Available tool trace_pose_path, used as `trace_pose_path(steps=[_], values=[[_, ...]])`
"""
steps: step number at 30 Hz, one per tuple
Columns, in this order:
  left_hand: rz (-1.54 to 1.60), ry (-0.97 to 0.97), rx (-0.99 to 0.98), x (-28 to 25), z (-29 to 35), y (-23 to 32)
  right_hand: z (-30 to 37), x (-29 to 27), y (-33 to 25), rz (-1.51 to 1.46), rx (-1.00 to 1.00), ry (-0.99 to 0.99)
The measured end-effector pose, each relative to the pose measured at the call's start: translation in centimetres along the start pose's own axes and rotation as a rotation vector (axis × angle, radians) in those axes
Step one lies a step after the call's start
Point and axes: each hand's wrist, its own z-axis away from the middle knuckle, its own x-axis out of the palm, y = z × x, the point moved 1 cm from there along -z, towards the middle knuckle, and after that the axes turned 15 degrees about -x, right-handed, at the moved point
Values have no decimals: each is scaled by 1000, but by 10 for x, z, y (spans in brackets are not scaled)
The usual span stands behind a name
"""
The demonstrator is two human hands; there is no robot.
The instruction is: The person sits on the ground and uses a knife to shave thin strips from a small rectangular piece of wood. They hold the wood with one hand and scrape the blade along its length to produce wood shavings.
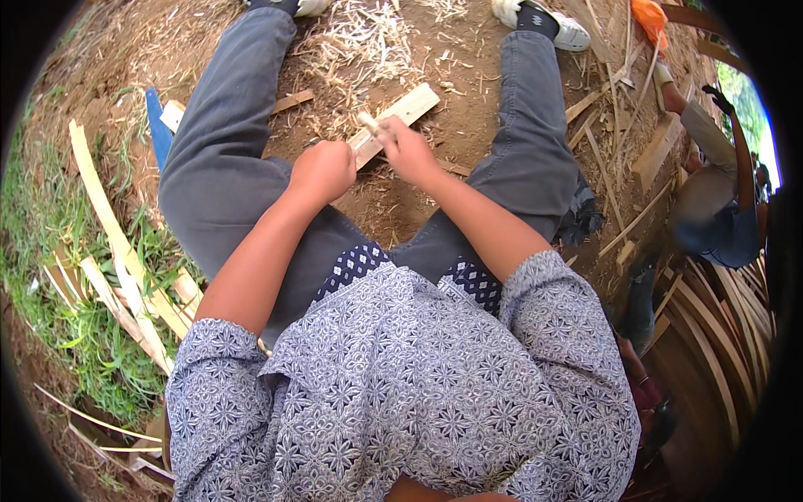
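Between my spread legs, a pale wooden board (411, 107) lies slanted, its near end between my two hands. My left hand (324, 173) is closed in a fist beside that near end; what is inside it, if anything, is hidden. My right hand (407, 152), slightly blurred, is bent over the board with its fingers closed. A short pale wooden stick (368, 124) sticks out from its thumb and fingers, over the board.
Wood shavings (360, 42) litter the dirt ahead. A blue flat tool (157, 130) lies beyond my left knee, and long wood strips (113, 209) rest on grass at left. At right are wood offcuts (658, 151), an orange bag (649, 21) and another person (719, 192).
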Motion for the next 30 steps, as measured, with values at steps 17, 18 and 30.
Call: trace_pose_path(steps=[17,18,30], values=[[-51,-14,-6,2,-3,-4,0,-1,-3,51,107,-33],[-66,-17,-2,4,-3,-7,8,4,-7,-35,38,-90],[-42,-47,-32,-5,2,1,2,-18,-11,12,100,-125]])
